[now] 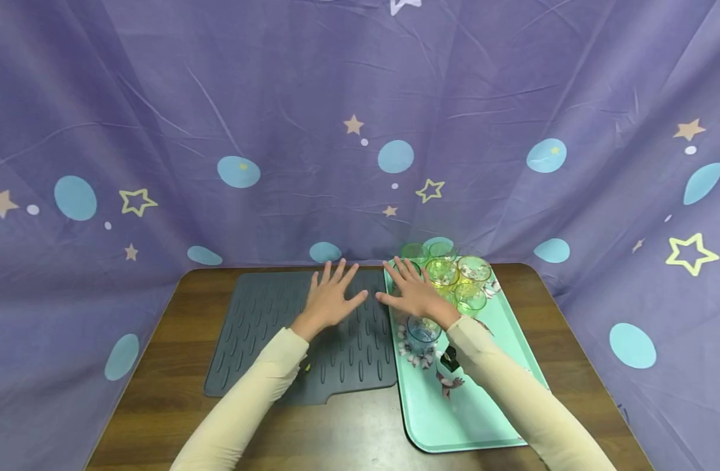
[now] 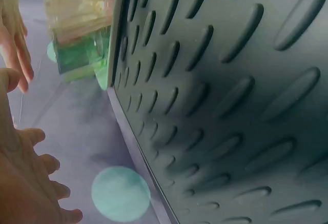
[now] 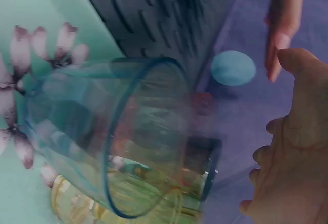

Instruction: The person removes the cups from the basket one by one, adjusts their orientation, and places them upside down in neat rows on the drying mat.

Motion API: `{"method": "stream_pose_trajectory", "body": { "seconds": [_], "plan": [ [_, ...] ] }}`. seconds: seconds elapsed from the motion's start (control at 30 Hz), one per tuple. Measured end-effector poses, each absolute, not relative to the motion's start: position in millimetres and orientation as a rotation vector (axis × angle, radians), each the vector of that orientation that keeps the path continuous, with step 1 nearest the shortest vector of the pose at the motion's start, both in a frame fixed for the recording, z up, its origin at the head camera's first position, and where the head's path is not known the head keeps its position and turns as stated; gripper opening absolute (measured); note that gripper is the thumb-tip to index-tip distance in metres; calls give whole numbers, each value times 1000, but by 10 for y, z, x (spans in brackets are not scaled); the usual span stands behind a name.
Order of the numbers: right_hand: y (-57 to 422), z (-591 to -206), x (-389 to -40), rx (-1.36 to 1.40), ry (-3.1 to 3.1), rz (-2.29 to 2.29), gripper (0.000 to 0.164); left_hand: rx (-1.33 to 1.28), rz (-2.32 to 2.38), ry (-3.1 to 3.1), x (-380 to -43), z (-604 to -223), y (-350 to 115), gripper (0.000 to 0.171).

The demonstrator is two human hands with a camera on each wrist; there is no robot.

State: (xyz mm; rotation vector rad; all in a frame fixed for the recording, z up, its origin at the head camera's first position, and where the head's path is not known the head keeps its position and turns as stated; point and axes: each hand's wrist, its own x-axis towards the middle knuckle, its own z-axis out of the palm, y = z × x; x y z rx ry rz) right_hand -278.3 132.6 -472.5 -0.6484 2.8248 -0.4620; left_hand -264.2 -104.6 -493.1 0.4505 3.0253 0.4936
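My left hand [image 1: 329, 301] hovers with spread fingers over a dark grey ribbed drying mat [image 1: 259, 327] and holds nothing. Fingers also spread, my right hand [image 1: 417, 297] hangs above the left side of a mint-green tray [image 1: 465, 418], with nothing in its grasp. Just below it on the tray stands a clear blue drinking glass [image 1: 423, 335], seen large in the right wrist view. Yellow glasses [image 1: 442, 272] and green glasses [image 1: 414, 252] stand grouped at the tray's far end, some partly hidden behind the right hand. The two thumbs point towards each other, apart.
A brown wooden table [image 1: 348, 432] carries the mat on the left and the tray on the right, their edges close together. A purple curtain [image 1: 312, 98] with stars and blue ovals hangs right behind the table and along its sides. Floral prints decorate the tray.
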Motion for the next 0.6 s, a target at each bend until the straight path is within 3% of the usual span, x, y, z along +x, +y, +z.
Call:
{"method": "stream_pose_trajectory", "body": {
  "seconds": [0.6],
  "plan": [
    [2020, -4276, -2808, -620, 2811, -1088, 79, 75, 839, 2997, -2634, -4860, -2046, 81]
  ]
}}
